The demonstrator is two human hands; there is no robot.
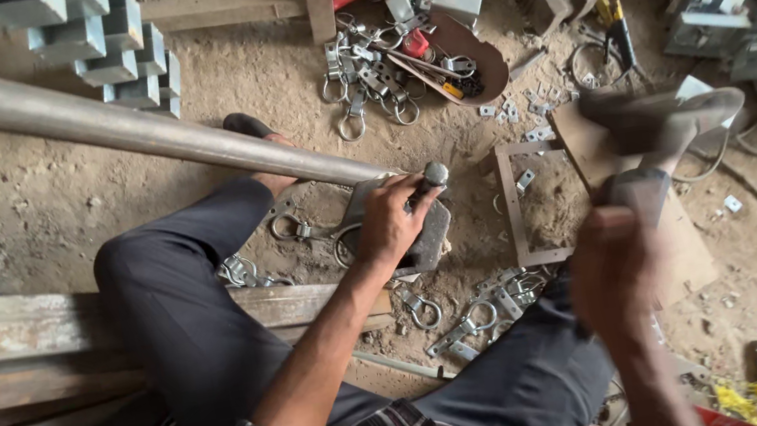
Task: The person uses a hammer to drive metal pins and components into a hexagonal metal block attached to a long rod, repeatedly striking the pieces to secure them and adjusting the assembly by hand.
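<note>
Right hand (613, 269): nearest the lens, blurred, clenched on a hammer (663, 122) raised over the floor.
Left hand (390, 221): gripping a punch (426, 182) upright on a metal block (423, 236).
Surroundings: hasp pieces (373, 82) heaped beyond; long pipe (111, 124) crossing above the knee; steel frame (524, 205) just beside the block.

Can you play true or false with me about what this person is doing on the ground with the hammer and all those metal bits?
1. The right hand holds a hammer raised off the ground. True; it is blurred.
2. The left hand is empty. False: it grips a rod-like metal tool with a rounded top, set on a flat metal block.
3. A long metal pipe slants across above the person's leg. True.
4. The ring-shaped metal pieces are stacked neatly in a box. False: they lie loose on the dirt floor.
5. The person wears dark trousers. True.
</note>
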